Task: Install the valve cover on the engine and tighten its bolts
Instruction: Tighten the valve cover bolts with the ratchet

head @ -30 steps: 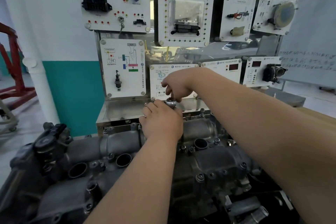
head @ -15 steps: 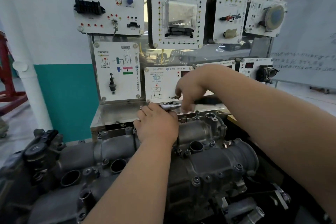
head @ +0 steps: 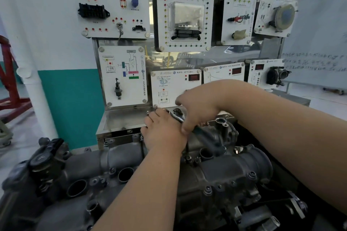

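Head camera is showing us working at the far edge of the valve cover (head: 225, 172), which is already sitting in place on the engine (head: 221, 210), between us and the training panel board (head: 124, 75). Our right hand (head: 199, 107) is curling its fingers round the handle of the ratchet wrench (head: 177, 115), whose chrome head is sitting over a bolt position on the far rim. The bolt itself is hidden under the tool. Our left hand (head: 163, 133) is lying against the ratchet head with its back toward us, and we cannot tell whether its fingers are gripping the socket or only steadying it. We are judging the placing step done and the tightening under way. Several cover bolts (head: 251, 174) are showing along the near and right sides, seated in their bosses, though we cannot tell whether they are snug. We are reckoning that what is left is finishing this far bolt and going round the others.
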Demonstrator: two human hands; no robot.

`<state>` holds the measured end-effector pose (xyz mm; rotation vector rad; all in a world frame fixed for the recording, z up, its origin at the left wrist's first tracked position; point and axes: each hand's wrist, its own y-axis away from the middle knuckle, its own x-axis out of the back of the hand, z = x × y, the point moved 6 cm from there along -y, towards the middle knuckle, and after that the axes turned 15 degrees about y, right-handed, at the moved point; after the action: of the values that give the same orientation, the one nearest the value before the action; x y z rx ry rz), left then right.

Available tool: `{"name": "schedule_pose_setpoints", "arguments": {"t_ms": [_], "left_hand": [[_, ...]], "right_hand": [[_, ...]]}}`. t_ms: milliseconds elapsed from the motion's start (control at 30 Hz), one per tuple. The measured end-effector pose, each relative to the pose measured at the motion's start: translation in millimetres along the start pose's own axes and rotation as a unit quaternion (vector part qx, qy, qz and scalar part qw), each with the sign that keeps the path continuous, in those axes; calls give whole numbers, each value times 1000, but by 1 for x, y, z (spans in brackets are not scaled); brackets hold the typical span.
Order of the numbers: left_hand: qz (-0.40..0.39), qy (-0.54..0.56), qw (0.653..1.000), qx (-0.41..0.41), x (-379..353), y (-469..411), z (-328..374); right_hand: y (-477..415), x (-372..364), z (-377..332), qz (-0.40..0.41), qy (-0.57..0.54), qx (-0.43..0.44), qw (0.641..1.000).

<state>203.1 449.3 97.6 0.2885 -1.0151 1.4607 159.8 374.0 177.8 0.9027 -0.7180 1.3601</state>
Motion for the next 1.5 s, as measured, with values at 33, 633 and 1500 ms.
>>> {"name": "schedule_pose_setpoints", "arguments": {"t_ms": [33, 633, 1500], "left_hand": [[4, 6, 1000, 3, 1, 0, 1], [22, 23, 999, 0, 1, 0, 1], [-159, 61, 985, -12, 9, -9, -11]], "right_hand": [[-9, 3, 4, -22, 18, -13, 1000], [-5, -12, 23, 25, 4, -50, 998], [-25, -5, 16, 136, -134, 55, 980]]}}
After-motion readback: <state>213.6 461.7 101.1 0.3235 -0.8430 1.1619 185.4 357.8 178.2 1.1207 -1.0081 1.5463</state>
